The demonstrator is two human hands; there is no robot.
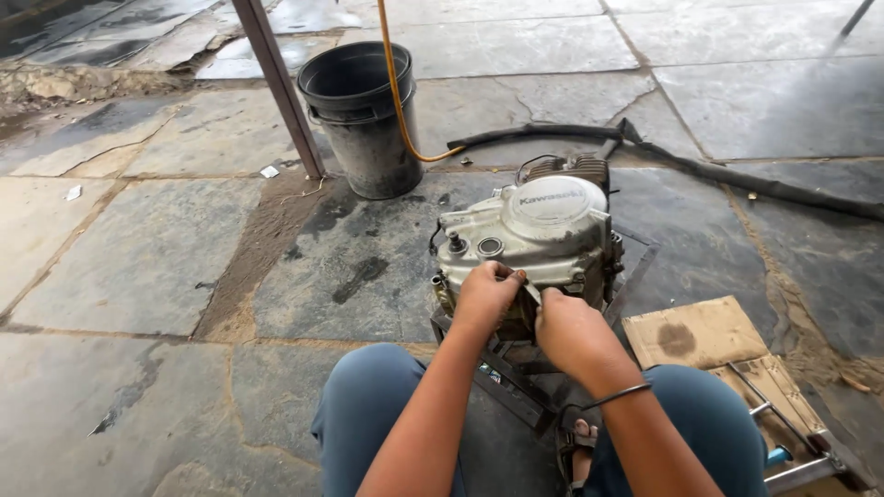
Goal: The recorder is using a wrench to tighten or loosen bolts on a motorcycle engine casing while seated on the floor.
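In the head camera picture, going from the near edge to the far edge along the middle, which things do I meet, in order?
Knees → the left hand and right hand, side by side at the same depth → engine → black bucket.
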